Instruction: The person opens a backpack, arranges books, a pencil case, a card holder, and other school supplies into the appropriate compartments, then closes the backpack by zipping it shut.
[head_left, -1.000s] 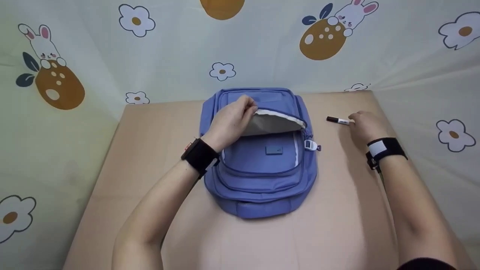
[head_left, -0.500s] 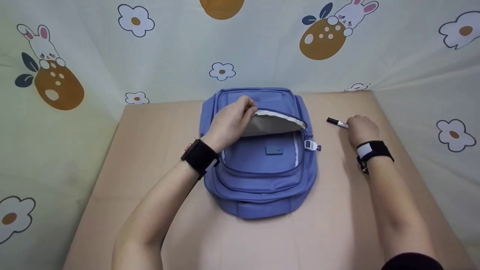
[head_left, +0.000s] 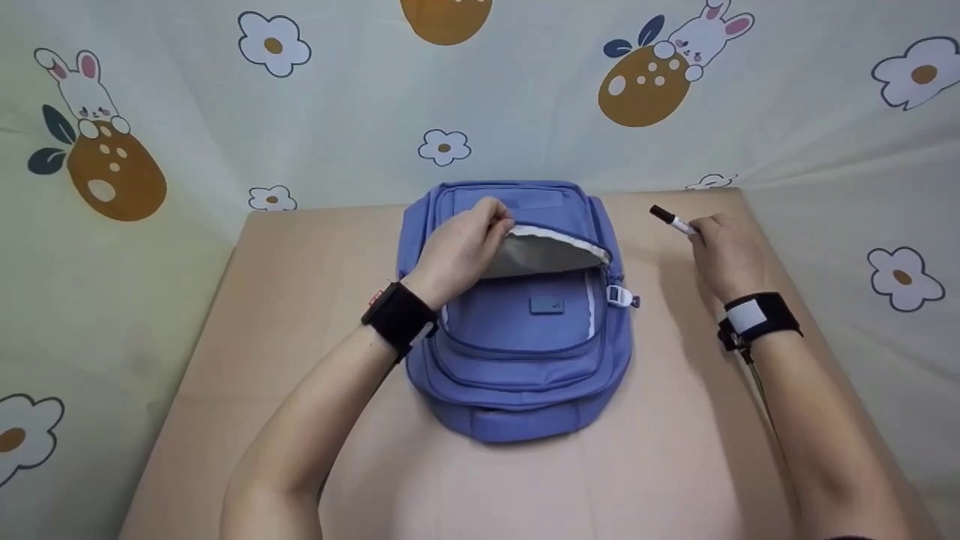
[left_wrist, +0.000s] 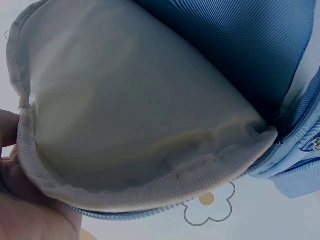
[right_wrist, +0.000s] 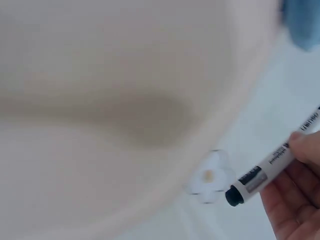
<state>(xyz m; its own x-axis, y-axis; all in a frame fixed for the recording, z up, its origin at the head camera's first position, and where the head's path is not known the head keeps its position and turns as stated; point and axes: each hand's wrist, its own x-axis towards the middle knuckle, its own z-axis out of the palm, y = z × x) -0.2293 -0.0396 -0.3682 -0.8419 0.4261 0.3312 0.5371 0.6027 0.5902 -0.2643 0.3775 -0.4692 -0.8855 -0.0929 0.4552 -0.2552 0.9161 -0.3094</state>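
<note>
A blue backpack [head_left: 517,382] lies on the table with its front pocket unzipped. My left hand [head_left: 461,244] pinches the upper edge of the pocket flap [left_wrist: 140,100], holding it up so the pale grey lining shows. Inside the opening, a small dark label [head_left: 547,305] sits on the blue fabric. Right of the backpack, my right hand [head_left: 727,255] grips a marker pen [right_wrist: 272,167] with a white barrel and dark ends. The marker is raised off the table, its dark cap end pointing toward the upper left in the head view.
A tan table [head_left: 315,262] bears the backpack. Behind and beside it hangs a pale curtain [head_left: 360,97] printed with flowers and rabbits. A white buckle [head_left: 619,296] sticks out at the backpack's right side. Black straps [head_left: 763,316] circle both wrists.
The right hand has closed round the marker and lifted it off the table. The left hand stays at the flap, which keeps its position.
</note>
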